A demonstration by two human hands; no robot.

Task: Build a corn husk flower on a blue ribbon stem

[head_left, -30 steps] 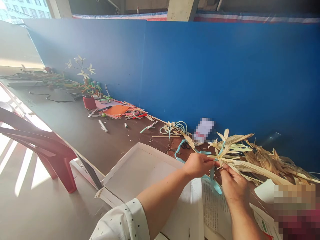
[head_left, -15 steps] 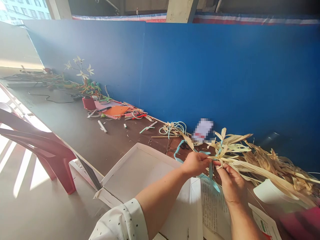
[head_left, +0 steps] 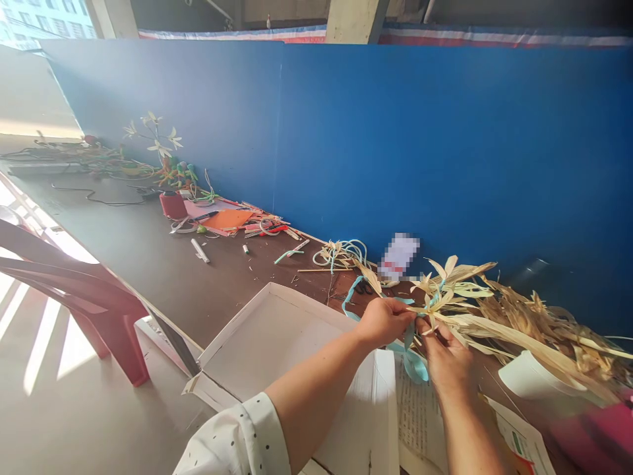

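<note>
A pale flower of dried corn husk [head_left: 437, 300] with a stem wrapped in light-blue ribbon is between my hands. My left hand [head_left: 386, 322] pinches the end of the stem, thumb and fingers together. Just to the right, my right hand [head_left: 449, 356] closes its fingertips around the same stem, below the petals. A loose length of light-blue ribbon [head_left: 416, 367] dangles beneath the fingers. More of the ribbon curls on the table left of my left hand. The exact contact at the fingertips is partly hidden.
A white box lid [head_left: 281, 313] lies under my left arm, beside printed pages [head_left: 420, 409]. Dried husks [head_left: 534, 313] and a white cup [head_left: 537, 376] are at right. Scissors, sticks, coloured paper and red thread [head_left: 173, 205] lie along the blue partition [head_left: 445, 145].
The hanging ribbon has swung left and now forms a loop under my hands. My right hand has shifted slightly left along the stem; the view has moved a little.
</note>
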